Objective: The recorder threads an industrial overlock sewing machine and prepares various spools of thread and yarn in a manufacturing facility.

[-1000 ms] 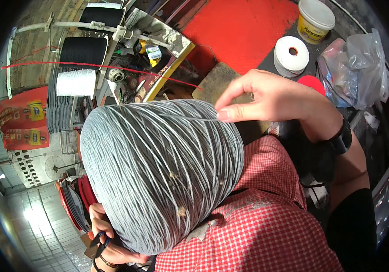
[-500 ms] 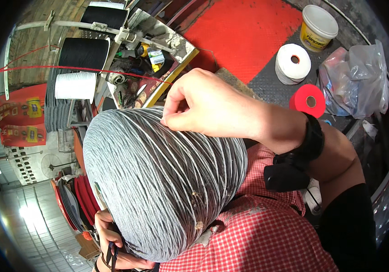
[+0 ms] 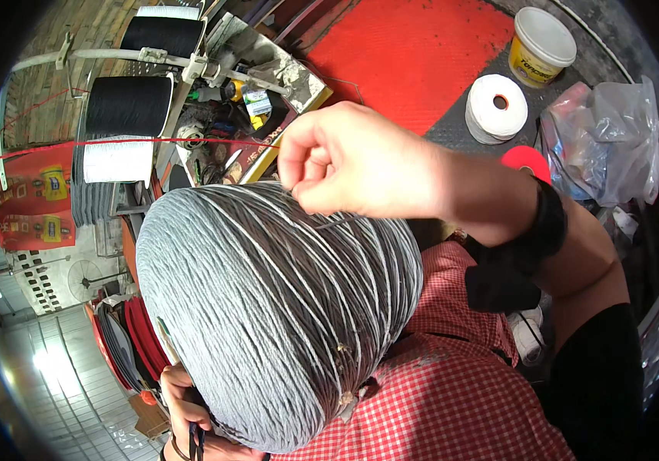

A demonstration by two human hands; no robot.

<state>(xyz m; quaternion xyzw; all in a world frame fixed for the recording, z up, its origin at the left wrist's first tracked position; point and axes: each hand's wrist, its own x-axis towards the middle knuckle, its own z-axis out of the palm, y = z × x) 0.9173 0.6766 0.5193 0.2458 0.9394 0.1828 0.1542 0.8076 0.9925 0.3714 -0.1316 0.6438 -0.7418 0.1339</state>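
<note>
A large rounded spool of light grey cord (image 3: 245,292) lies in front of me, tilted, with looser strands crossing its upper right side. My left hand (image 3: 191,415) is curled under its lower left end and holds it; a small dark tool (image 3: 197,442) shows at those fingers. At the spool's upper edge is my right hand (image 3: 345,161), its thumb and index finger pinched together just above the loose strands. What they grip is hidden. A thin red cord (image 3: 152,140) comes in from the left and reaches the back of this hand.
Black spools (image 3: 131,106) and a white spool (image 3: 118,161) hang on a rack at upper left. A cluttered box (image 3: 314,92) stands behind. At right are a white roll (image 3: 496,109), a red roll (image 3: 527,161), a bucket (image 3: 537,54) and a clear plastic bag (image 3: 614,146).
My right hand has shifted slightly up and right along the spool's edge. The red cord hangs lower at the left. My left hand keeps its hold.
</note>
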